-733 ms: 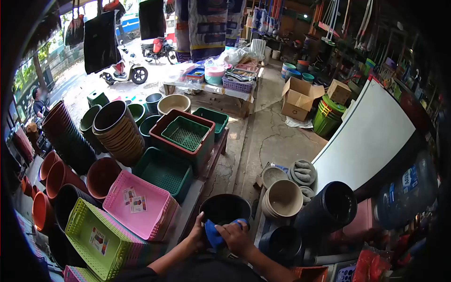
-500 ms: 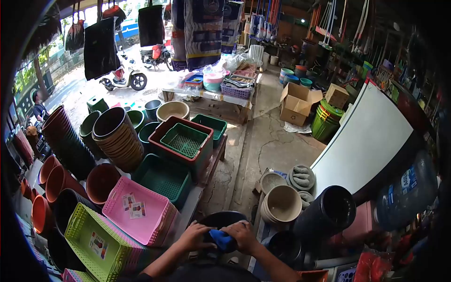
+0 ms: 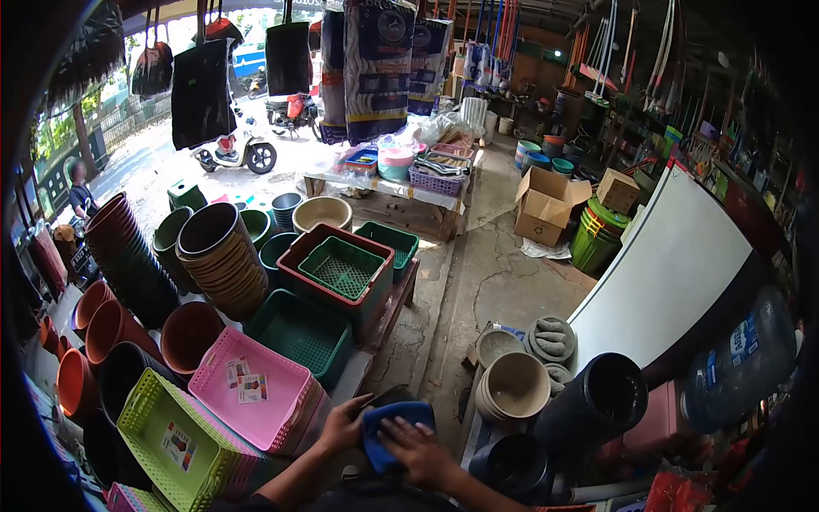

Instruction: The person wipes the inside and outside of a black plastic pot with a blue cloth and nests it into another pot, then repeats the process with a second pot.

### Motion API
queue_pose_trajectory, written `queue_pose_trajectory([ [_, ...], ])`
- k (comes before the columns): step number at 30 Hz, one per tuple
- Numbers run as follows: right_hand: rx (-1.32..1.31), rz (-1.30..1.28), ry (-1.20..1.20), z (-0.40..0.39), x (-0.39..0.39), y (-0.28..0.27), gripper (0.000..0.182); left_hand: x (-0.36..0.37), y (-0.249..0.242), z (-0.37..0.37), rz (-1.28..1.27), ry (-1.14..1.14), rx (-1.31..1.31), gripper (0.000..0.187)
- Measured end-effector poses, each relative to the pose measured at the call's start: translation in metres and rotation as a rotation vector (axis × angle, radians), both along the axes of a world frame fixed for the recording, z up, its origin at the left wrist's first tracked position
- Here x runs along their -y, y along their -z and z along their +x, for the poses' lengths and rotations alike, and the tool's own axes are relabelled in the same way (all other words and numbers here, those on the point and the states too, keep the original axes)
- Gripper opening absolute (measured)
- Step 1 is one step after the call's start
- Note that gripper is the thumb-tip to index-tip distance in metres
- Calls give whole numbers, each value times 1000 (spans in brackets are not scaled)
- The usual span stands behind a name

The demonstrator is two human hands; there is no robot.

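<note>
Near the bottom centre, my right hand (image 3: 418, 452) lies flat on a blue cloth (image 3: 399, 420), its fingers spread and pressing the cloth against a dark round pot. My left hand (image 3: 343, 425) grips the left side of this dark pot (image 3: 388, 395), of which only part of the rim shows behind the cloth. The rest of the pot is hidden by the cloth and my hands.
Pink baskets (image 3: 256, 392), green baskets (image 3: 175, 439) and stacked brown pots (image 3: 222, 256) stand at the left. Beige pots (image 3: 517, 386), a black pot (image 3: 612, 392) and a water bottle (image 3: 738, 358) are at the right. Ahead sits an open cardboard box (image 3: 546, 205).
The blue cloth, bunched between my hands before, is now spread over the pot's side. My right hand has flattened onto it, and the pot has tilted. The view has shifted slightly.
</note>
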State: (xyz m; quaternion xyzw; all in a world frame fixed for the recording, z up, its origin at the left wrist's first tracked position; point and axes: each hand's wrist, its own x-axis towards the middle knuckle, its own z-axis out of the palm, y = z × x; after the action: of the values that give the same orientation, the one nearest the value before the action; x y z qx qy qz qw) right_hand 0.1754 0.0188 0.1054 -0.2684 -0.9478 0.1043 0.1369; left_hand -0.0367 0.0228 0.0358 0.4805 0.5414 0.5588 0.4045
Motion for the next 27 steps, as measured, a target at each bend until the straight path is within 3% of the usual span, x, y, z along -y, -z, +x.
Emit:
queue_pose_trajectory([
  [1,140,52,-27,-4,6,-1,71,1,5,-3,1,-1,3,36],
  [3,204,145,-40,-9,8,-15,71,3,-6,-12,-425,270,269,45],
  [4,307,18,-21,-12,3,-24,73,9,-11,-8,-487,338,135,54],
  [6,406,-116,3,-16,-5,-36,74,10,-2,-14,-468,340,247,54],
  [8,101,-45,4,-17,-16,-38,73,10,-20,-12,-306,301,329,55],
  [9,98,-49,3,-16,-28,-35,73,11,-19,-19,-310,299,327,55],
  [11,-272,-317,3,-9,-69,-17,68,9,-10,-43,-254,446,213,56],
  [13,-513,-1369,64,17,-103,13,56,11,-17,-48,-302,446,271,49],
  [14,-509,-1374,62,20,-101,16,56,12,-38,-36,-298,286,553,49],
  [15,-786,-1663,199,21,-98,19,53,11,-50,-26,-287,120,828,50],
  [16,-1073,-1930,345,21,-98,21,52,6,-40,-22,-279,65,935,58],
  [17,-1067,-1927,338,18,-96,26,52,3,-39,-15,-271,63,936,58],
  [19,-1468,-1694,296,1,-79,46,53,1,-38,2,-205,-70,1312,66],
  [20,-1389,-1414,555,-14,-66,51,54,-2,-37,6,-143,-57,1355,70],
  [21,-1390,-1414,558,-39,-53,49,54,-6,-35,9,-146,-56,1356,70],
  [23,-1295,-213,690,-76,-31,44,57,-15,-35,16,-116,-55,1336,67],
  [24,-1295,-213,696,-73,-24,46,57,-17,-40,24,-145,-138,1229,73],
  [25,-871,-36,555,-67,-16,50,60,-16,-42,30,-148,-136,1229,73],
  [26,-444,127,403,-61,-10,46,63,-15,-44,36,-265,-185,923,78],
  [27,-443,127,407,-56,-10,41,63,-12,-48,39,-373,-226,612,83],
])
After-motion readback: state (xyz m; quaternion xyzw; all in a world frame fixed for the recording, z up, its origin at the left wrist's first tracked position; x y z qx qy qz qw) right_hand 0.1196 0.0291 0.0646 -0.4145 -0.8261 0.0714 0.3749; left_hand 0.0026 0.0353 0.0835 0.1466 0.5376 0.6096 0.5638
